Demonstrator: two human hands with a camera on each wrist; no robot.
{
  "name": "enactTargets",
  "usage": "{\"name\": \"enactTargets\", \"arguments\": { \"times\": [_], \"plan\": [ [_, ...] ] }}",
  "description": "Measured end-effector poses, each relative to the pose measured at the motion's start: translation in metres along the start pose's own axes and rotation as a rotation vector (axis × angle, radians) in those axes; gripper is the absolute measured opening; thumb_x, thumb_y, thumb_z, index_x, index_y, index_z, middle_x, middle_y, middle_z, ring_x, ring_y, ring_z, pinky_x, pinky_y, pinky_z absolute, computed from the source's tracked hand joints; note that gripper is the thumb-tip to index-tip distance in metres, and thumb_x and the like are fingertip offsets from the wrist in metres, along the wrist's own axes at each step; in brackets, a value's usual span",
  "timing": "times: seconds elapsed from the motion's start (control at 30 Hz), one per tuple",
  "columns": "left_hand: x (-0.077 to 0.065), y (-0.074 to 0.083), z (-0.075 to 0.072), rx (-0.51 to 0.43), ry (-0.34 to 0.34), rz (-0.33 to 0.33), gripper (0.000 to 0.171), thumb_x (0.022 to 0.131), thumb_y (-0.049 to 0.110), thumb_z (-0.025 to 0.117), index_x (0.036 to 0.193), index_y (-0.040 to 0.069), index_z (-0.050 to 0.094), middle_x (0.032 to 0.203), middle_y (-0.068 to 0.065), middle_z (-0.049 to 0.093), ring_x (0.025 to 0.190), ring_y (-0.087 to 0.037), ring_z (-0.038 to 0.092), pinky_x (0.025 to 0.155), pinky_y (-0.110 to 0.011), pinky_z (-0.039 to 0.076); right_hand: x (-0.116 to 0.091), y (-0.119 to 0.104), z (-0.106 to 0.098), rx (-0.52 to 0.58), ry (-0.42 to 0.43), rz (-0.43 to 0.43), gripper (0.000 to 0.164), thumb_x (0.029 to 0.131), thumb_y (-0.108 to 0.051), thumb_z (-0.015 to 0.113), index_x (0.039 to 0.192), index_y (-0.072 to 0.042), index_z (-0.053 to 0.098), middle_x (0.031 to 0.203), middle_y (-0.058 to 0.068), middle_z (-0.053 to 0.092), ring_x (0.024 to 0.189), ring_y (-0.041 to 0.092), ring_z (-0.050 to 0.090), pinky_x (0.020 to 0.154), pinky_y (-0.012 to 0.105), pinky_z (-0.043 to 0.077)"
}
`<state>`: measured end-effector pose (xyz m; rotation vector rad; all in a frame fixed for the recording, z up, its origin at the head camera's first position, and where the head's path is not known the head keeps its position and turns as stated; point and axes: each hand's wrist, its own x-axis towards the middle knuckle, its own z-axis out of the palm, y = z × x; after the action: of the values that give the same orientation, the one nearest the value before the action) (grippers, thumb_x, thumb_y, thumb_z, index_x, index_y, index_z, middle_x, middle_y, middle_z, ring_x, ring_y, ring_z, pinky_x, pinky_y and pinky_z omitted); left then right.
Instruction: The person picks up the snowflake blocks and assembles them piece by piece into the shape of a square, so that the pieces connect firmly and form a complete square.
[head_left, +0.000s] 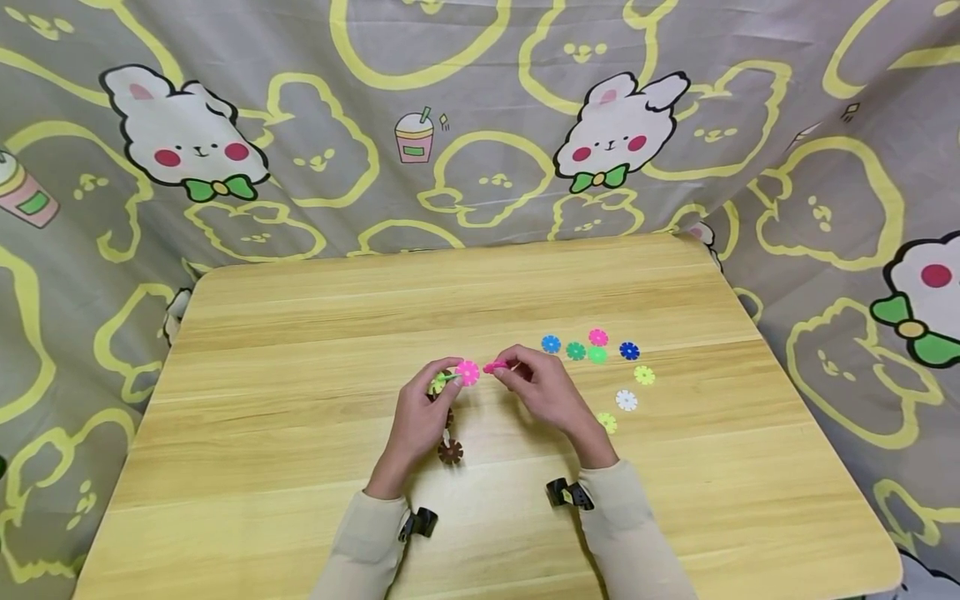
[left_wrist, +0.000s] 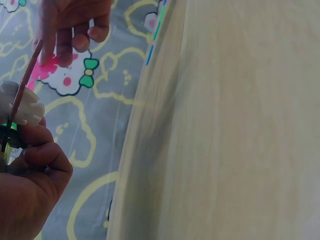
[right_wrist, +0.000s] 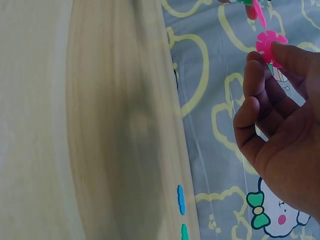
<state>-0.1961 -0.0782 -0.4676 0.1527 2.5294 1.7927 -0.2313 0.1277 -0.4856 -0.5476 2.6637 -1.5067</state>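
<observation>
My left hand [head_left: 420, 410] grips a joined chain of notched plastic snowflake discs. At its upper end a pink snowflake disc [head_left: 468, 372] faces up beside a green one [head_left: 451, 377]. A brown snowflake disc [head_left: 451, 452] hangs at the lower end; a white snowflake disc [left_wrist: 32, 114] shows in the left wrist view. Part of the chain is hidden behind the fingers. Between thumb and forefinger, my right hand [head_left: 546, 390] pinches another pink snowflake disc [right_wrist: 269, 44] by its edge. A small gap separates the two pink discs.
Loose snowflake discs lie on the wooden table [head_left: 300, 350] to the right of my hands: blue [head_left: 551, 344], teal [head_left: 575, 351], pink [head_left: 597, 337], dark blue [head_left: 629, 351], white [head_left: 626, 400] and others. A patterned curtain [head_left: 480, 100] hangs behind the table.
</observation>
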Motion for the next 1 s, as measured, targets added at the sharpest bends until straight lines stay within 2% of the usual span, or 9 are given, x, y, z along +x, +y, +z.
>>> {"name": "enactTargets", "arguments": {
  "times": [0.1, 0.27, 0.4, 0.57, 0.7, 0.87, 1.0],
  "plan": [
    [0.0, -0.001, 0.0, 0.003, -0.001, -0.001, 0.029, 0.098, 0.016, 0.057, 0.126, 0.01, 0.062, 0.107, -0.011, 0.064, 0.043, 0.004, 0.028, 0.046, -0.018, 0.032, 0.0, -0.001, 0.001, 0.002, -0.003, -0.007, 0.009, 0.096, -0.024, 0.061, 0.098, -0.02, 0.068, 0.088, 0.01, 0.07, 0.068, 0.013, 0.055, 0.06, 0.024, 0.047],
    [0.006, -0.022, 0.006, 0.021, 0.01, 0.0, 0.03, 0.098, 0.021, 0.057, 0.127, 0.016, 0.061, 0.12, -0.008, 0.063, 0.041, 0.004, 0.029, 0.044, -0.019, 0.031, 0.0, -0.001, 0.003, 0.006, 0.0, -0.032, 0.008, 0.095, -0.021, 0.062, 0.099, -0.019, 0.068, 0.089, 0.011, 0.07, 0.068, 0.012, 0.056, 0.061, 0.024, 0.048],
    [0.01, -0.036, 0.008, 0.022, 0.017, 0.024, 0.029, 0.098, 0.028, 0.058, 0.126, 0.022, 0.062, 0.12, -0.004, 0.064, 0.04, 0.002, 0.032, 0.043, -0.02, 0.032, 0.0, -0.001, 0.003, -0.002, 0.005, -0.053, 0.007, 0.094, -0.019, 0.063, 0.099, -0.018, 0.069, 0.087, 0.008, 0.069, 0.067, 0.01, 0.056, 0.06, 0.023, 0.048],
    [0.01, -0.04, 0.009, 0.011, 0.012, 0.056, 0.027, 0.097, 0.035, 0.058, 0.123, 0.03, 0.063, 0.117, 0.0, 0.065, 0.039, -0.001, 0.032, 0.041, -0.022, 0.034, 0.0, -0.001, 0.004, -0.009, -0.002, -0.074, 0.007, 0.094, -0.017, 0.064, 0.099, -0.017, 0.069, 0.085, 0.007, 0.069, 0.066, 0.009, 0.055, 0.06, 0.023, 0.048],
    [0.011, -0.04, 0.009, 0.03, 0.008, 0.057, 0.026, 0.097, 0.036, 0.058, 0.122, 0.032, 0.063, 0.117, 0.002, 0.066, 0.039, -0.002, 0.032, 0.043, -0.023, 0.036, 0.0, -0.001, 0.004, -0.011, -0.006, -0.073, 0.007, 0.093, -0.015, 0.064, 0.098, -0.016, 0.07, 0.084, 0.01, 0.069, 0.067, 0.013, 0.058, 0.061, 0.023, 0.049],
    [0.011, -0.038, 0.01, 0.05, 0.004, 0.052, 0.026, 0.097, 0.035, 0.057, 0.122, 0.03, 0.063, 0.118, 0.002, 0.065, 0.04, -0.002, 0.031, 0.045, -0.025, 0.038, -0.001, 0.0, 0.006, -0.019, 0.015, -0.096, 0.007, 0.091, -0.013, 0.066, 0.096, -0.011, 0.071, 0.08, 0.012, 0.069, 0.066, 0.018, 0.061, 0.062, 0.023, 0.05],
    [0.011, -0.038, 0.01, 0.055, 0.0, 0.051, 0.026, 0.098, 0.034, 0.056, 0.122, 0.028, 0.063, 0.119, 0.001, 0.066, 0.041, -0.003, 0.032, 0.045, -0.025, 0.038, 0.0, 0.001, 0.009, -0.037, 0.066, -0.13, 0.005, 0.089, -0.01, 0.067, 0.092, -0.01, 0.071, 0.076, 0.011, 0.068, 0.065, 0.015, 0.06, 0.06, 0.022, 0.05]
  ]
}}
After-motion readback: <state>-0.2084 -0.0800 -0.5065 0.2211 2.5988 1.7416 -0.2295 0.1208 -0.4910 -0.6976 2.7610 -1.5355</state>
